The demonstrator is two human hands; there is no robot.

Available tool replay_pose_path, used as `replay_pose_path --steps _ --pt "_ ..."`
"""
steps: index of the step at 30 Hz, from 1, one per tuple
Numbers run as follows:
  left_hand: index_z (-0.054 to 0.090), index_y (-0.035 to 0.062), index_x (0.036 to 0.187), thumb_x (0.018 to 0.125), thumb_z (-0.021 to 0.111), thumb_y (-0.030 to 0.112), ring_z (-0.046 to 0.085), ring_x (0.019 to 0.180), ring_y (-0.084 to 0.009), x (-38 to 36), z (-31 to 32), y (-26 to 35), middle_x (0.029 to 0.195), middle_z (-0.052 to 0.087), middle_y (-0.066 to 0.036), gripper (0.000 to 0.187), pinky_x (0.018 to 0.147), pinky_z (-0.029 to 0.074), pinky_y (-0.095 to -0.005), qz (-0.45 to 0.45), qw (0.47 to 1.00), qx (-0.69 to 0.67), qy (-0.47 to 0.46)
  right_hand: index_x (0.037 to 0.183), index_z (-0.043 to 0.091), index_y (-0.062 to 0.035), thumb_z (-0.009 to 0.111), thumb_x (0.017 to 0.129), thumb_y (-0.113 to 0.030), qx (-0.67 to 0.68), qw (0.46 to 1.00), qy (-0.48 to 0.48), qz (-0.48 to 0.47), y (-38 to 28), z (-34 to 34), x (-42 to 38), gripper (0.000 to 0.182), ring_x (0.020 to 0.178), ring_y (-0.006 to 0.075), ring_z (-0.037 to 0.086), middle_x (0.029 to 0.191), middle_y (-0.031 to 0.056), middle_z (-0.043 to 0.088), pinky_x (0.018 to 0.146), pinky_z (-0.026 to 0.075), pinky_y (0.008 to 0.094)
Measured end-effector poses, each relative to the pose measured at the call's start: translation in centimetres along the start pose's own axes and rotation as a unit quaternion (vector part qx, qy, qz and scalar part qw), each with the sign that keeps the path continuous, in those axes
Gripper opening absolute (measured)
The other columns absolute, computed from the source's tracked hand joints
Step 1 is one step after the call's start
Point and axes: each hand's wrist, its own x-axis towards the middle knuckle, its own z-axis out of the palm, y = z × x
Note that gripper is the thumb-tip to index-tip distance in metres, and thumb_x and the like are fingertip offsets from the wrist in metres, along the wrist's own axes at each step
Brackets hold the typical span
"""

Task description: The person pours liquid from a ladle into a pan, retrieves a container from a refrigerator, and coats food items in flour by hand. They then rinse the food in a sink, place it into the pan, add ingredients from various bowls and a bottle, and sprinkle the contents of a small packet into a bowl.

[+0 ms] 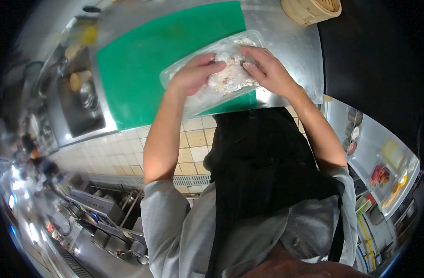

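Note:
A clear plastic tub [172, 74] stands tilted across the view at the front edge of a green cutting board [147, 60]. Inside it, a flat piece of food coated in white flour [230, 76] shows brownish patches through the coating; its exact kind does not show. My left hand [196, 74] grips its left side, thumb on top. From the right, my right hand [266, 69] has its thumb and fingers closed on the piece's other edge. More loose white coating lies in the tub around it.
A round bamboo steamer [309, 10] stands at the back right of the steel counter [286, 41]. To the left is a sink [77, 111] with metal utensils. Below right, an open refrigerated drawer [383, 185] holds food; stove equipment [105, 208] is at lower left.

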Motion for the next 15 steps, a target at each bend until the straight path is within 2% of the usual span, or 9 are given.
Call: replay_pose_path --steps 2,5,7,8,10,11,13,15 --pt "0.057 -0.0023 0.125 0.091 0.071 0.016 0.062 0.102 -0.0152 0.3 -0.9 -0.6 0.112 0.065 -0.007 0.040 0.088 0.051 -0.0294 0.010 0.999 0.022 -0.023 0.134 0.055 -0.0051 0.059 0.097 -0.015 0.059 0.997 -0.046 0.031 0.9 0.0 0.5 0.038 0.115 0.0272 0.060 0.128 0.0150 0.060 0.098 0.049 0.0369" --pt "0.056 -0.0022 0.126 0.088 0.075 0.016 0.061 0.106 -0.0132 0.6 -1.2 -0.8 0.113 0.065 -0.006 0.046 0.088 0.049 -0.0272 0.023 0.995 0.098 -0.022 0.135 0.054 -0.0054 0.059 0.098 -0.014 0.119 0.987 -0.095 0.049 1.2 -0.2 1.1 0.039 0.113 0.0224 0.061 0.128 0.0143 0.061 0.096 0.050 0.0347" --pt "0.051 -0.0008 0.134 0.086 0.077 0.021 0.059 0.108 -0.0141 0.3 -0.2 -0.1 0.119 0.063 -0.006 0.059 0.092 0.049 -0.0284 0.036 0.980 0.192 -0.032 0.135 0.054 -0.0053 0.060 0.098 -0.013 0.127 0.986 -0.101 0.042 1.7 0.0 1.4 0.039 0.114 0.0219 0.061 0.128 0.0138 0.061 0.096 0.049 0.0343" --pt "0.051 -0.0008 0.134 0.086 0.077 0.021 0.059 0.108 -0.0141 0.4 0.2 -0.4 0.119 0.063 -0.006 0.059 0.092 0.049 -0.0284 0.035 0.980 0.192 -0.032 0.135 0.054 -0.0052 0.060 0.098 -0.012 0.135 0.984 -0.107 0.035 1.8 0.2 1.5 0.039 0.114 0.0213 0.060 0.128 0.0134 0.062 0.097 0.049 0.0338" --pt "0.051 -0.0008 0.133 0.074 0.086 0.031 0.061 0.105 -0.0200 0.9 1.4 -1.0 0.117 0.065 -0.009 0.076 0.094 0.048 -0.0322 0.110 0.905 0.396 0.108 0.135 0.055 -0.0053 0.061 0.097 -0.011 0.159 0.981 -0.105 0.048 1.9 0.4 1.6 0.039 0.113 0.0207 0.060 0.125 0.0122 0.063 0.096 0.049 0.0331" --pt "0.051 -0.0008 0.133 0.074 0.086 0.031 0.061 0.105 -0.0200 1.0 1.8 -1.1 0.117 0.065 -0.009 0.076 0.094 0.048 -0.0322 0.109 0.905 0.396 0.109 0.135 0.055 -0.0054 0.062 0.097 -0.011 0.180 0.976 -0.103 0.061 2.0 0.4 1.7 0.039 0.111 0.0201 0.061 0.122 0.0111 0.063 0.095 0.049 0.0325" --pt "0.056 -0.0014 0.127 0.066 0.089 0.031 0.063 0.101 -0.0248 1.1 2.7 -0.9 0.112 0.066 -0.012 0.077 0.093 0.049 -0.0353 0.123 0.844 0.498 0.159 0.133 0.057 -0.0059 0.063 0.096 -0.011 0.184 0.973 -0.112 0.080 2.2 0.2 1.7 0.038 0.109 0.0195 0.061 0.119 0.0105 0.064 0.094 0.049 0.0318" --pt "0.057 -0.0018 0.124 0.066 0.089 0.029 0.063 0.099 -0.0231 1.0 3.0 -0.2 0.110 0.067 -0.012 0.072 0.090 0.049 -0.0341 0.112 0.846 0.496 0.161 0.131 0.059 -0.0065 0.064 0.095 -0.011 0.189 0.970 -0.120 0.099 2.1 0.0 1.7 0.037 0.106 0.0190 0.060 0.116 0.0098 0.064 0.093 0.049 0.0312"
